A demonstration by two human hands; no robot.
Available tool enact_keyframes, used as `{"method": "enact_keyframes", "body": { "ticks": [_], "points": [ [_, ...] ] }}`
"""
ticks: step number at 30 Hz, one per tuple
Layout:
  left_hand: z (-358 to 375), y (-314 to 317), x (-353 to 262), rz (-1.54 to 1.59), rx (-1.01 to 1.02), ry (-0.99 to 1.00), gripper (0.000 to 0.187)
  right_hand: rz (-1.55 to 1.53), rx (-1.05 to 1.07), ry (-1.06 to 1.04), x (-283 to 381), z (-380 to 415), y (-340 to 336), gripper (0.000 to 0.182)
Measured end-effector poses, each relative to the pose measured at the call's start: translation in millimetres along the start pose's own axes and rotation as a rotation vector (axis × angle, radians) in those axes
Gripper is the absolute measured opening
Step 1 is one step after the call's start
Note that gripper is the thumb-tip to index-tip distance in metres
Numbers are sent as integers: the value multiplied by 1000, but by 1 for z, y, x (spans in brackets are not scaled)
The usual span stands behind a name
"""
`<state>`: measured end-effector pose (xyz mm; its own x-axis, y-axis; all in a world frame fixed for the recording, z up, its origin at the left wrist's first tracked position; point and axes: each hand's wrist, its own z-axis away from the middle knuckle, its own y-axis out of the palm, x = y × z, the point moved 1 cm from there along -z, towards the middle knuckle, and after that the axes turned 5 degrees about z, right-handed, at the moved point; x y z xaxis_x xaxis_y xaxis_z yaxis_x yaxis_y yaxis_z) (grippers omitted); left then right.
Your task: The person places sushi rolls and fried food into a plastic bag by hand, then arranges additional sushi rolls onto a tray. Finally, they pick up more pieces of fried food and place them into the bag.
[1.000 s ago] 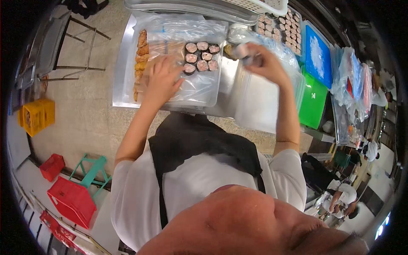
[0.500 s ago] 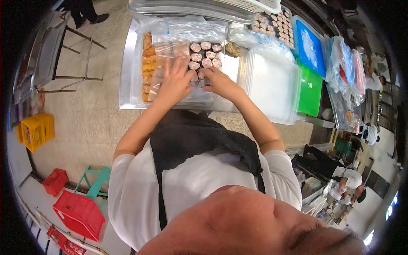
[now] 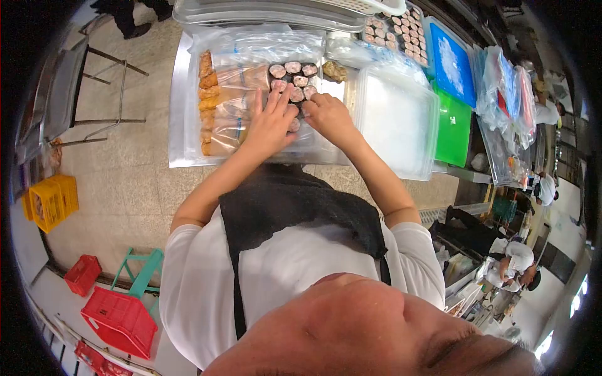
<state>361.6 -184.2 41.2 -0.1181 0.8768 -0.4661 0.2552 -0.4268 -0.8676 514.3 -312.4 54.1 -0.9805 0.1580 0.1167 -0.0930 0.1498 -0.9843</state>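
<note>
Dark-wrapped sushi roll pieces [image 3: 293,75] sit in rows inside a clear plastic container [image 3: 313,147] on a steel tray [image 3: 177,106]. My left hand [image 3: 271,122] lies flat against the rolls from the left, fingers spread. My right hand [image 3: 327,114] presses at the same cluster from the right, fingers curled around a piece; the rolls under both hands are hidden. A column of orange fried pieces [image 3: 205,94] runs down the container's left side under plastic film.
Stacked clear lids [image 3: 395,122] lie to the right, then a green board [image 3: 453,128], a blue board [image 3: 449,62] and a tray of more rolls [image 3: 401,31]. Bagged goods [image 3: 501,106] sit far right. Red crates [image 3: 119,316], a yellow crate [image 3: 50,200] and a metal stool [image 3: 94,81] stand on the floor.
A second ago my right hand was raised over the lids holding a roll piece; it came down to the cluster. Both hands now press together against the rolls.
</note>
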Motion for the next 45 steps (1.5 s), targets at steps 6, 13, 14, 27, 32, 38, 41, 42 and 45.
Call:
{"method": "enact_keyframes", "body": {
  "ticks": [6, 13, 14, 27, 32, 38, 41, 42, 45],
  "points": [
    [0, -6, 4, 14, -7, -57, 49, 62, -146, -40, -1, 6, 8, 23],
    [-52, -7, 19, 64, -121, 18, 36, -40, -205, -1, -8, 4, 0, 27],
    [-63, -2, 22, 17, -114, 61, 36, -52, -198, 31, -8, 3, -2, 28],
    [-90, 0, 46, -186, 2, 164, 37, 59, -167, -4, -5, 12, 12, 33],
    [-83, 9, 36, -105, -40, 168, 39, 91, -177, 28, 1, 6, 12, 34],
    [-92, 9, 33, -60, -95, 175, 42, 114, -214, 45, 0, 4, 15, 33],
    [-93, 16, 36, -30, -206, 166, 39, 124, -233, 56, 0, 5, 19, 34],
    [-91, 16, 38, -18, -214, 174, 39, 115, -240, 57, 0, 6, 18, 33],
    [-78, 8, 46, -10, -236, 220, 37, 99, -256, 64, -1, 9, 15, 32]
  ]
}}
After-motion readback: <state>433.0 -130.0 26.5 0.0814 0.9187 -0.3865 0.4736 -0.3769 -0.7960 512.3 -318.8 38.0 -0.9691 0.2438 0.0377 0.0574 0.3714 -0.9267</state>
